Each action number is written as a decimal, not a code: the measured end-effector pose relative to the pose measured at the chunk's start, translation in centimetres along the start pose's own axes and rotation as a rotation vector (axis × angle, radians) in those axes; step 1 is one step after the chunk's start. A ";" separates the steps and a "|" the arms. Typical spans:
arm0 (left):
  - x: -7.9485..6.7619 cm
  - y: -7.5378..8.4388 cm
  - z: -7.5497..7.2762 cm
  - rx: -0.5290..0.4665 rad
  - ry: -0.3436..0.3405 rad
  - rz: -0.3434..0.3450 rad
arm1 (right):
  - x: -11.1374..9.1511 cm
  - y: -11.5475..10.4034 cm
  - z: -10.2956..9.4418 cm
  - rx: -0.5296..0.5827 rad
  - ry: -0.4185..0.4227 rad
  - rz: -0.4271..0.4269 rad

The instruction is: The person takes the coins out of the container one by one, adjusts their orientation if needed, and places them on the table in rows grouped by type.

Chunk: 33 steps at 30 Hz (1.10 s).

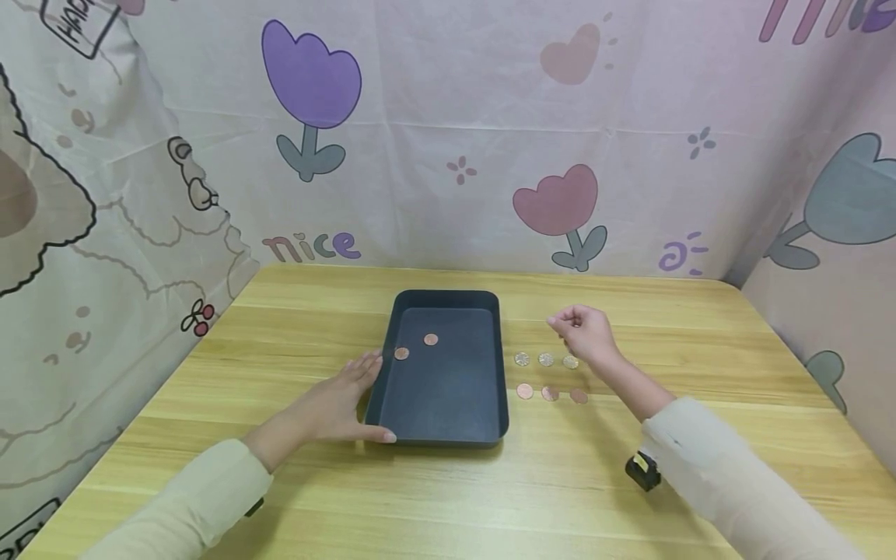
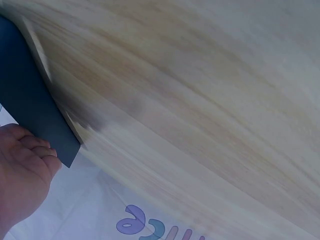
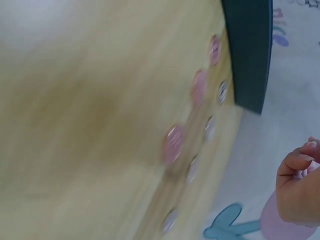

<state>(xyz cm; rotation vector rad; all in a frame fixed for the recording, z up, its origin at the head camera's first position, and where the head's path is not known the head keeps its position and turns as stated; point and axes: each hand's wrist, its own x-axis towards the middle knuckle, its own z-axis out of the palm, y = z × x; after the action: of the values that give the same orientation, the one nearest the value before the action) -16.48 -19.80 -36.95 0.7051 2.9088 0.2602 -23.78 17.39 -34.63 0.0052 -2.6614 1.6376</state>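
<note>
A dark rectangular tray (image 1: pixel 448 389) stands on the wooden table with two copper-coloured coins in it, one coin (image 1: pixel 431 340) farther in and one coin (image 1: pixel 401 353) by the left wall. My left hand (image 1: pixel 343 400) rests against the tray's left side, fingers extended along it and thumb at the near left corner. My right hand (image 1: pixel 586 334) hovers over the table right of the tray, fingers bent and thumb and fingertips together. I cannot tell whether a coin is between them. Below it lie silver coins (image 1: pixel 546 359) in a row and three copper-coloured coins (image 1: pixel 549 393) nearer.
In the right wrist view a further silver coin (image 3: pixel 170 220) shows at the row's end, hidden by the right arm in the head view. A printed cloth (image 1: pixel 434 148) hangs behind the table (image 1: pixel 294 327). A small black device (image 1: pixel 642 471) sits under the right sleeve.
</note>
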 end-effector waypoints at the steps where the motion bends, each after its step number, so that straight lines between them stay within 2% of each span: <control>1: 0.0 0.0 0.0 0.000 0.000 0.000 | 0.1 -0.4 0.4 0.016 -0.007 -0.004; 9: 0.1 -0.1 0.1 -0.012 0.000 -0.001 | 1.3 -3.7 4.2 0.099 -0.037 -0.074; 20: 0.0 0.0 0.0 -0.018 0.005 0.015 | 3.5 -7.5 9.3 0.142 -0.033 -0.196; 25: 0.1 0.0 0.1 -0.024 0.006 0.012 | 4.2 -8.1 11.4 0.172 -0.010 -0.232; 33: 0.0 -0.2 0.2 -0.019 0.015 0.019 | 5.3 -7.1 14.8 0.225 -0.045 -0.178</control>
<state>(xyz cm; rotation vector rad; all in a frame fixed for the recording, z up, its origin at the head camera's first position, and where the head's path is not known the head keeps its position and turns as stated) -16.53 -19.94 -37.15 0.7307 2.9118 0.2957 -29.17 1.05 -34.89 0.2768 -2.4092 1.8837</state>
